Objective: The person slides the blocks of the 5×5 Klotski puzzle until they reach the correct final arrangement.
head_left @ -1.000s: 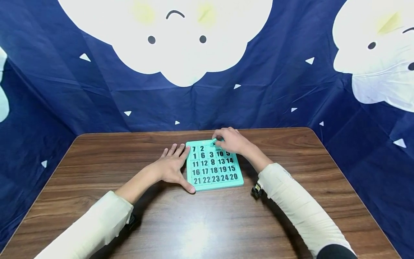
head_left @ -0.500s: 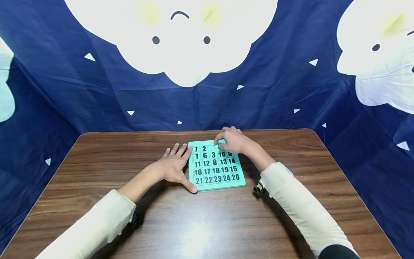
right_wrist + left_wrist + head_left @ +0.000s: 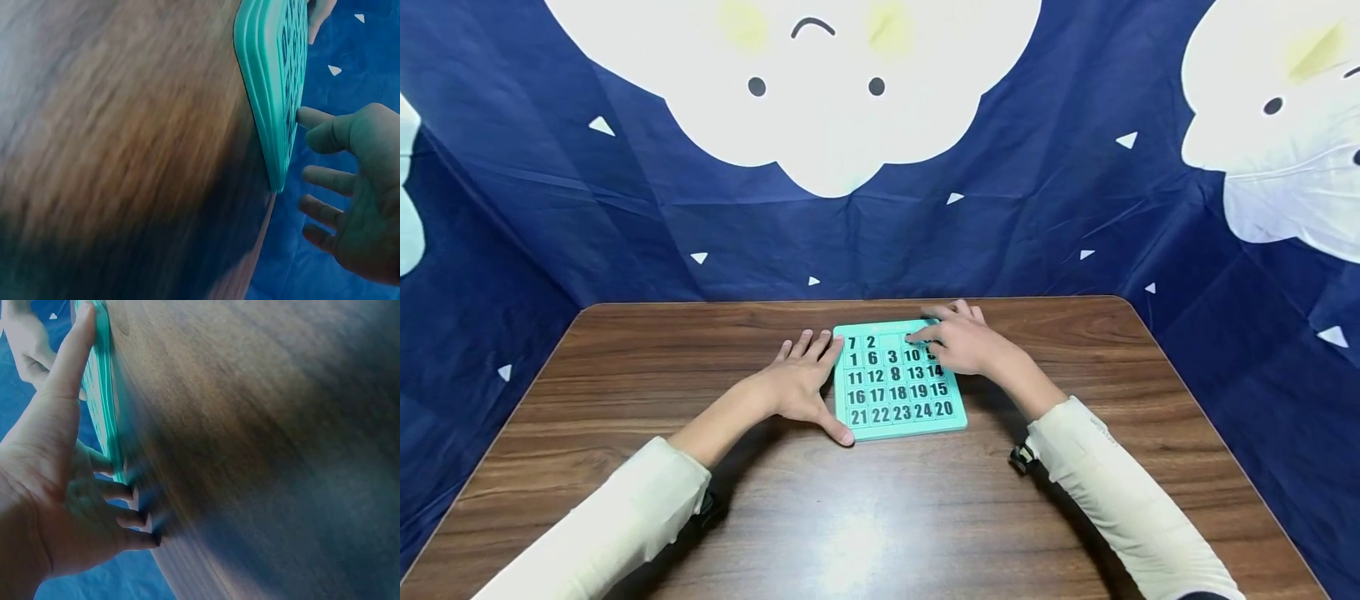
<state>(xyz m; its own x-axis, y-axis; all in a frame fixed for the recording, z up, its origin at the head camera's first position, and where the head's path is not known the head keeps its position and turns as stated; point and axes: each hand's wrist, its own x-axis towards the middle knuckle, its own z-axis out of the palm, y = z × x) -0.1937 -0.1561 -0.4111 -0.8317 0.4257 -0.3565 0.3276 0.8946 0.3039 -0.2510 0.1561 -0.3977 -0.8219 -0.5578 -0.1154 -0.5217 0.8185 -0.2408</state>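
Note:
A teal number sliding puzzle lies on the table, its rows of black-numbered tiles facing up. In the top row, tiles 7 and 2 show at the left, followed by a blank space. My left hand is spread along the puzzle's left side, the thumb at the near corner and the index finger at the far one. My right hand reaches over the far right corner. Its index fingertip rests on the top row just right of the blank space, the other fingers loosely extended. This hand hides the row's right end.
The brown wooden table extends around the puzzle. Behind it hangs a dark blue cloth with white clouds and small triangles. A black wrist camera sits under the right sleeve.
A second ago my right thumb and fingers pinched a tilted tile over the top row. The tile now sits flat, the grip is released, and the hand has shifted right. My left hand stays put.

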